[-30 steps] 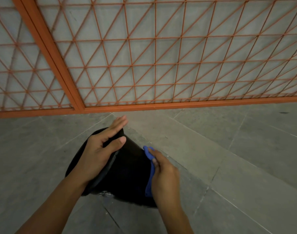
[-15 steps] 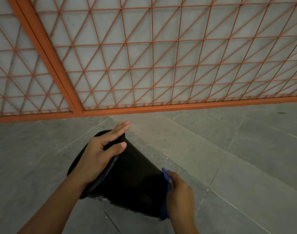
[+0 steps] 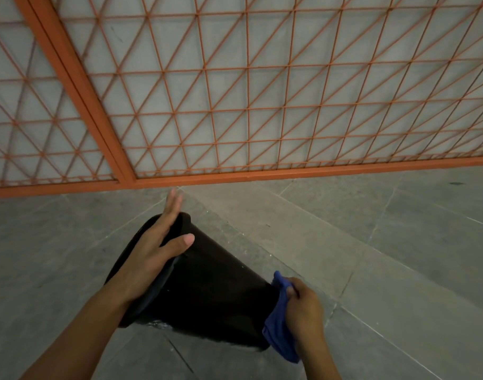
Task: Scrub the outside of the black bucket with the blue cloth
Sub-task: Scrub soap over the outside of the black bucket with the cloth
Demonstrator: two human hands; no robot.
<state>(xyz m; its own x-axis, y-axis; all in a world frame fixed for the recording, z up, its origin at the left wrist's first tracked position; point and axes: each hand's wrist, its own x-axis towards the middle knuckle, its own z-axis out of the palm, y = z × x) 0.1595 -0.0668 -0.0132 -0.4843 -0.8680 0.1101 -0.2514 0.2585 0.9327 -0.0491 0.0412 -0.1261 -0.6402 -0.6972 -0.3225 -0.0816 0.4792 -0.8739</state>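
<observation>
Black bucket point(image 3: 207, 294): lying on its side on the grey tiled floor point(image 3: 385, 256), near the foot of the orange lattice fence point(image 3: 262, 105), its wide rim toward our left and its narrower base toward our right; a small wet patch shows on the tiles under its lower wall. Left hand point(image 3: 152, 259): laid flat over the rim, fingers straight and thumb spread across the outer wall, pressing and steadying, grasping nothing. Right hand point(image 3: 303, 308): fingers curled tight round the blue cloth point(image 3: 278, 327), bunched against the base end of the bucket. Cloth: crumpled, touching the base edge, part hanging toward the floor. Risks, as we judge them: the round wall may roll under a hard stroke, since only a flat palm holds it; the wet tiles may let the bucket slide; the hanging cloth may drag on the floor and pick up grit.
</observation>
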